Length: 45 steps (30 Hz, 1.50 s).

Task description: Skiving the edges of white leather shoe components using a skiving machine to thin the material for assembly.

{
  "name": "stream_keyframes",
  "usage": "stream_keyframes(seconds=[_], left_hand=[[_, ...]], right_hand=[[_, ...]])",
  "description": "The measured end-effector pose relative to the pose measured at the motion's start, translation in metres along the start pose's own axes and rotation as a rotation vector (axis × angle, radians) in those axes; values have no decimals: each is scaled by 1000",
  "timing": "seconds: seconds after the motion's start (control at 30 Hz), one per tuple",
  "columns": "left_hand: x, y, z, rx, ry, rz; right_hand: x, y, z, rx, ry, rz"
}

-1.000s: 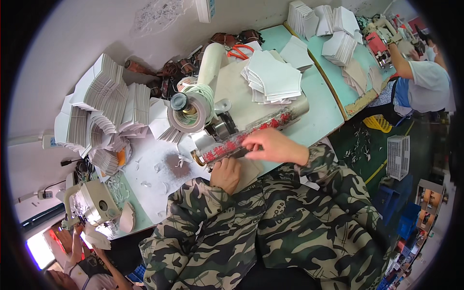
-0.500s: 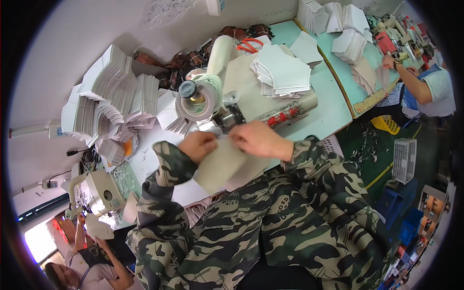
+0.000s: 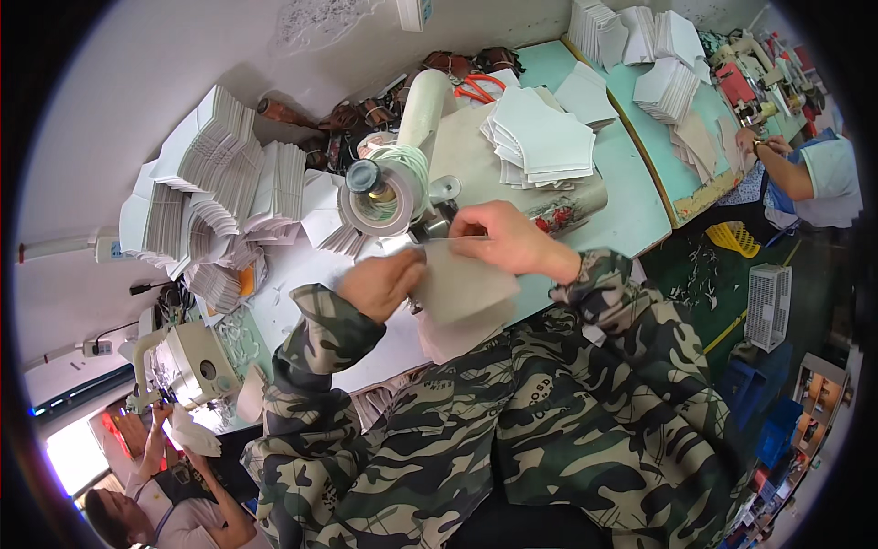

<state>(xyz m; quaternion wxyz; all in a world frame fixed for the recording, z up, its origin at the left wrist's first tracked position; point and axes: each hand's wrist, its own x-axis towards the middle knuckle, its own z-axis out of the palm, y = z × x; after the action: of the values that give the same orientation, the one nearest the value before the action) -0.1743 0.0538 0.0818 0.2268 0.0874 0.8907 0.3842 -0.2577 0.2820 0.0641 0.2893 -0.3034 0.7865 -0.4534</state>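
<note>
My left hand [image 3: 382, 282] is closed on the left edge of a beige, flat sheet piece [image 3: 468, 287] in front of the machine. On its upper edge my right hand [image 3: 510, 240] pinches the same piece, thumb and fingers together. A pinkish layer [image 3: 455, 339] hangs below the beige one; whether the two are joined I cannot tell. Just beyond my hands is the head of a cream-coloured machine [image 3: 422, 110], with a round knob [image 3: 364, 177] and a coil of pale cord [image 3: 412, 160]. The piece's far edge lies close to the machine's metal parts, which my hands partly hide.
Tall stacks of white cut pieces [image 3: 206, 151] stand at the left. More white pieces [image 3: 540, 137] lie on the machine's bed, near red-handled scissors [image 3: 480, 87]. Co-workers sit at the far right [image 3: 828, 178] and lower left [image 3: 174, 512]. A white crate [image 3: 768, 306] stands on the floor.
The beige piece has turned and shifted to the right. My right hand has moved right and slightly up with its edge; my left hand has moved a little to the right.
</note>
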Motion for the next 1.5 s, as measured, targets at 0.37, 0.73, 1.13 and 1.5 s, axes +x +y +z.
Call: stream_keyframes(seconds=[0.37,0.73,1.13,1.5], left_hand=[[40,-90,-33,-322,-316,-108],[-4,3,89,595,149,236],[-13,-25,153,634,277,103],[-20,0,107,480,247,134]], right_hand=[[0,-4,6,-219,-127,-32],[-9,-32,-101,-556,676,-444],[-67,43,39,-238,-165,44],[-83,50,66,-256,195,-114]])
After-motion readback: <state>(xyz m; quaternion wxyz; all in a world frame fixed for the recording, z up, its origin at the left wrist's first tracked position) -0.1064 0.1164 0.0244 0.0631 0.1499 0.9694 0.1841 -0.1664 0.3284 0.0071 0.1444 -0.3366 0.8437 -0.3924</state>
